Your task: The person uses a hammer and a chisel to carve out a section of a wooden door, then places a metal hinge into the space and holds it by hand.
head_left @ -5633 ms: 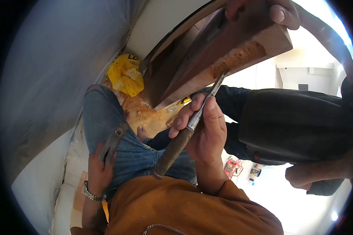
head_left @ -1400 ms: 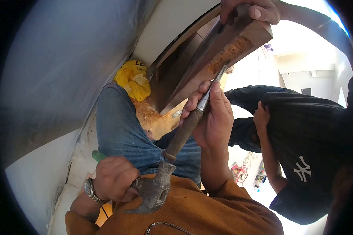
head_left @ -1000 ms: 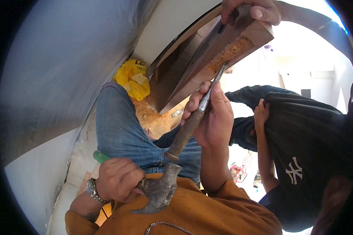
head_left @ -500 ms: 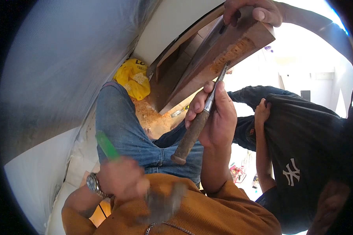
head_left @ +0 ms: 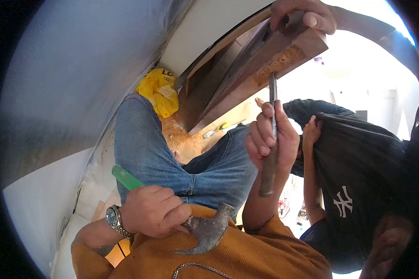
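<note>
My left hand, with a watch on its wrist, is closed around a claw hammer close to its head. The hammer's green handle sticks out to the upper left and its claw points down-left. My right hand grips a chisel with a worn dark handle, held nearly upright. The chisel's blade tip meets the edge of a brown wooden door, at the lower end of a rough, chipped recess. Another person's hand holds the door's top end.
A yellow plastic bag lies left of the door, beside wood shavings on the floor. A yellow-and-black tool lies below the door. A person in a black shirt is close on my right. Translucent sheeting hangs at left.
My right hand has shifted right and the chisel has swung from slanted to nearly upright. The hammer, blurred before, now shows sharply, its head slightly higher and farther right.
</note>
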`<act>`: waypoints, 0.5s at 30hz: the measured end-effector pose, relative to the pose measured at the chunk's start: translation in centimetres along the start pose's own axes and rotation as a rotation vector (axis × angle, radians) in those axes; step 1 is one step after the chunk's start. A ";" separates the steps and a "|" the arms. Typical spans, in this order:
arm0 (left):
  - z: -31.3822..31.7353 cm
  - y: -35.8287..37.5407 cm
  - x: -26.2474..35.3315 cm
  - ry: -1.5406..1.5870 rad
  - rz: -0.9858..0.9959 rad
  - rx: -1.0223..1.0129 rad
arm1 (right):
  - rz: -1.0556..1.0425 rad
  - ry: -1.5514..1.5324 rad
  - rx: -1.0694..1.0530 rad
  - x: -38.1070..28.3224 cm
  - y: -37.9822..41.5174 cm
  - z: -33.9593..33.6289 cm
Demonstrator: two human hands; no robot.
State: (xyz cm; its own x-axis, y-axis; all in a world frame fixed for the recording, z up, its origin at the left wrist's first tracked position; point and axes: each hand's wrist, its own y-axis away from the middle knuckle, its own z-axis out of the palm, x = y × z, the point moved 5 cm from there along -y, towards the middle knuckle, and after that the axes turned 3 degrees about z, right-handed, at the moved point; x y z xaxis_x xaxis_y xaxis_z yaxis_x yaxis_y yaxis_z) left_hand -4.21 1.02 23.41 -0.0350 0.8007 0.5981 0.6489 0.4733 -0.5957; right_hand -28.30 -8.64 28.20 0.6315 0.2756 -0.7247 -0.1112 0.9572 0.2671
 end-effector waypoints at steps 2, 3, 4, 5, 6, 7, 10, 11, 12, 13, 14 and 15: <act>0.0 -0.3 0.1 0.053 -0.008 -0.043 | 0.096 -0.045 -0.149 -0.4 -0.5 -0.8; 0.0 -0.2 0.1 0.055 -0.006 -0.048 | 0.092 -0.048 -0.147 -0.3 -0.4 -0.6; 0.1 -0.2 0.1 0.065 -0.003 -0.051 | 0.099 0.038 -0.095 -0.1 -0.4 -0.5; 0.1 -0.5 0.3 0.076 -0.001 -0.054 | 0.106 0.124 -0.041 -0.2 -0.3 -0.1; 0.1 -0.5 0.3 0.077 0.001 -0.054 | 0.074 0.197 0.081 0.4 -0.1 0.3; 0.1 -0.6 0.3 0.075 -0.018 -0.053 | -0.005 0.317 0.157 0.7 0.1 0.8; 0.4 0.2 0.2 0.088 -0.075 -0.030 | -0.188 0.366 0.106 1.7 -0.4 0.4; 0.4 0.4 0.0 0.112 -0.107 -0.009 | -0.256 0.502 0.186 1.5 -1.0 0.6; 0.3 0.6 0.0 0.116 -0.105 -0.021 | -0.325 0.640 0.272 1.3 -1.5 0.7; 0.0 0.6 0.0 0.115 -0.121 -0.010 | -0.362 0.608 0.187 1.6 -2.2 0.6; -0.1 0.5 -0.1 0.108 -0.136 0.007 | -0.397 0.596 0.198 2.2 -2.5 0.4; 0.0 0.6 -0.1 0.106 -0.135 0.006 | -0.429 0.587 0.206 2.8 -2.7 0.2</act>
State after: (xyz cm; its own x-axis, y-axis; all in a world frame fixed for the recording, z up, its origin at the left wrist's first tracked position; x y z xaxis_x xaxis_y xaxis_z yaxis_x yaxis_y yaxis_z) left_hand -3.79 1.23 22.99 -0.0414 0.6865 0.7259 0.6387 0.5769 -0.5091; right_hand -26.06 -10.47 25.52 0.0685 -0.0609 -0.9958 0.2347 0.9711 -0.0432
